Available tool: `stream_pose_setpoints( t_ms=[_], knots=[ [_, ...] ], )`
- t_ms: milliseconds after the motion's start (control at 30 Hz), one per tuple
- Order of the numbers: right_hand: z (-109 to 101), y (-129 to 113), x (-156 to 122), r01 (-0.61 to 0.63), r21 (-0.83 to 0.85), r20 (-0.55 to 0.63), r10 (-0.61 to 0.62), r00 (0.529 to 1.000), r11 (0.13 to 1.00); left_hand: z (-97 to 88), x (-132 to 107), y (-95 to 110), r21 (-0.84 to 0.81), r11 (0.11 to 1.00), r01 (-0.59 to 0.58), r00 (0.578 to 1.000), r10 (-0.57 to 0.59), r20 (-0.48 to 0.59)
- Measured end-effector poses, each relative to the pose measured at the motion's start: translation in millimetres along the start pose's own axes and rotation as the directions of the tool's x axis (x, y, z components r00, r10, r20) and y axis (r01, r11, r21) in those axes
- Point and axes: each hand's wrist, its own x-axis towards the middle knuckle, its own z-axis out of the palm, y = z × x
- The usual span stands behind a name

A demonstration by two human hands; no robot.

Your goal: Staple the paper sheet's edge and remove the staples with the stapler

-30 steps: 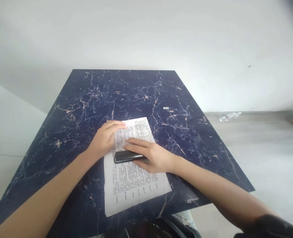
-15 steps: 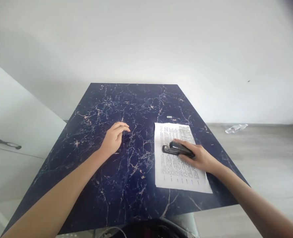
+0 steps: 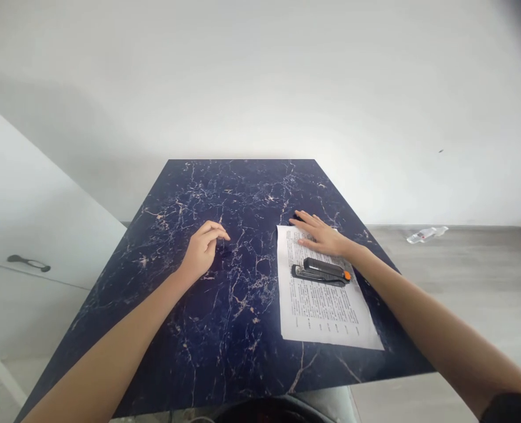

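A black stapler (image 3: 324, 272) with an orange rear end lies on a printed sheet of paper (image 3: 313, 314) at the table's right side. Just beyond the stapler, my right hand (image 3: 320, 233) reaches over the paper's far edge. Its fingers are spread, palm down, with nothing visible in them; what lies under the palm is hidden. My left hand (image 3: 204, 248) rests on the table left of the paper, its fingers loosely bent and holding nothing.
The dark blue marble-patterned table (image 3: 238, 202) stands against a white wall (image 3: 260, 76). To the left is a white cabinet with a dark handle (image 3: 29, 262). A clear plastic item (image 3: 427, 234) lies on the floor at right.
My right hand has let go of the stapler, leaving it on the paper, and moved away to the paper's far edge. The small whitish piece there is now out of sight. My left hand barely moved.
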Motion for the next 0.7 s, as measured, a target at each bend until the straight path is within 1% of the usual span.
stream_pose_setpoints(
  t_ms=[100, 200, 267, 333, 400, 467, 500, 533, 567, 600, 633, 667, 700],
  knots=[
    [11.7, -6.2, 5.7, 0.014, -0.127, 0.025, -0.011, 1.000, 0.992, -0.9, 0.8, -0.9, -0.007, 1.000, 0.010, 1.000, -0.010, -0.010],
    [20.5, -14.1, 15.0, 0.021, -0.155, 0.011, -0.019, 1.000, 0.988, -0.3, 1.9, -1.1, -0.008, 0.999, 0.037, 0.999, -0.037, -0.036],
    [26.9, -24.1, 29.8, 0.040, -0.151, 0.000, -0.040, 0.999, 0.988, 0.1, 2.9, -0.6, -0.001, 0.998, 0.061, 0.996, -0.061, -0.072],
    [35.0, -39.8, 53.2, 0.060, -0.145, -0.011, -0.062, 0.998, 0.988, -2.3, 4.3, -1.4, 0.013, 0.997, 0.082, 0.990, -0.080, -0.114],
    [45.1, -61.3, 83.6, 0.078, -0.140, -0.021, -0.081, 0.996, 0.987, -10.6, 6.1, -6.5, 0.042, 0.993, 0.108, 0.980, -0.099, -0.172],
    [56.7, -88.1, 117.9, 0.097, -0.129, -0.010, -0.099, 0.995, 0.987, -26.4, 7.5, -18.9, 0.079, 0.985, 0.154, 0.955, -0.128, -0.267],
    [62.6, -103.5, 135.2, 0.111, -0.120, -0.002, -0.112, 0.994, 0.987, -36.9, 7.6, -27.9, 0.089, 0.978, 0.187, 0.932, -0.148, -0.330],
    [68.4, -120.0, 151.8, 0.126, -0.111, 0.002, -0.126, 0.992, 0.986, -48.5, 7.1, -38.4, 0.082, 0.970, 0.227, 0.900, -0.177, -0.399],
    [74.0, -137.4, 167.2, 0.157, -0.098, 0.012, -0.156, 0.988, 0.983, -60.7, 6.0, -49.8, 0.054, 0.960, 0.274, 0.856, -0.218, -0.469],
    [79.2, -155.4, 180.9, 0.182, -0.084, 0.019, -0.181, 0.983, 0.980, -72.5, 4.1, -61.4, 0.011, 0.946, 0.325, 0.795, -0.267, -0.545],
    [83.8, -173.6, 192.6, 0.212, -0.064, 0.024, -0.211, 0.977, 0.975, -83.4, 1.6, -72.6, -0.047, 0.922, 0.384, 0.711, -0.328, -0.621],
    [87.8, -191.4, 202.2, 0.233, -0.040, 0.013, -0.233, 0.972, 0.972, -92.8, -1.2, -82.8, -0.127, 0.889, 0.441, 0.611, -0.400, -0.683],
    [91.0, -208.3, 209.4, 0.251, -0.016, -0.015, -0.251, 0.968, 0.968, -100.2, -4.2, -91.6, -0.218, 0.848, 0.483, 0.501, -0.472, -0.725]
  ],
)
